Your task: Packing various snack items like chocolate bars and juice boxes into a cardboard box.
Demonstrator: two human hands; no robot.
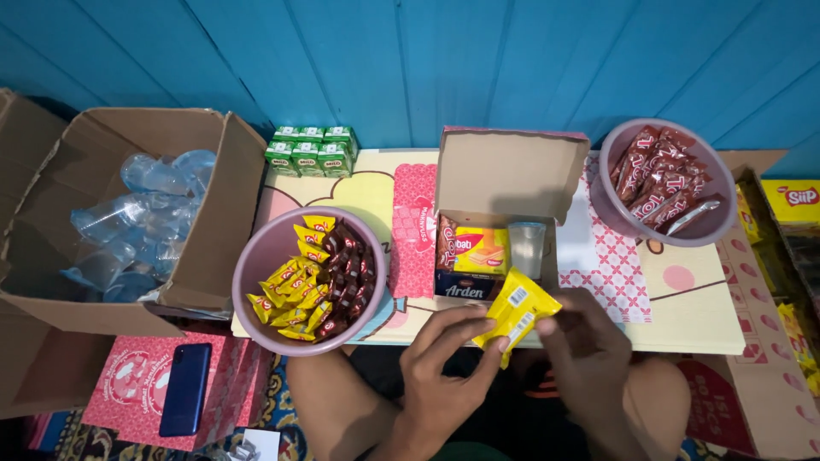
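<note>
While both hands meet just below the table edge, the yellow snack packet (517, 312) sits pinched between them: left hand (444, 367) has thumb and fingertips closed on its lower-left corner, right hand (585, 346) is clamped on its right edge. Packet's long axis runs diagonal, lower-left to upper-right, tilted, w/ its top end overlapping the front lip of the open cardboard box (504, 171). So the box lies straight ahead of the grip, just above it; neither hand is clearly nearer, both approx. level.

Inside the box: a yellow-red wafer pack (480, 250), a clear plastic cup (526, 248), a dark blue pack (465, 288) at the front. Left of it, a mauve bowl (256, 273) of yellow and brown packets; upper right, a 2nd bowl (713, 226) w/ red-brown bars. Green drink cartons (310, 151) at the wall, a carton of plastic cups (137, 222) far left, blue phone (184, 388) on a pink box.

Hard to make out: packet's underside and right-hand fingertips, hidden behind the wrapper; box floor mostly covered.
</note>
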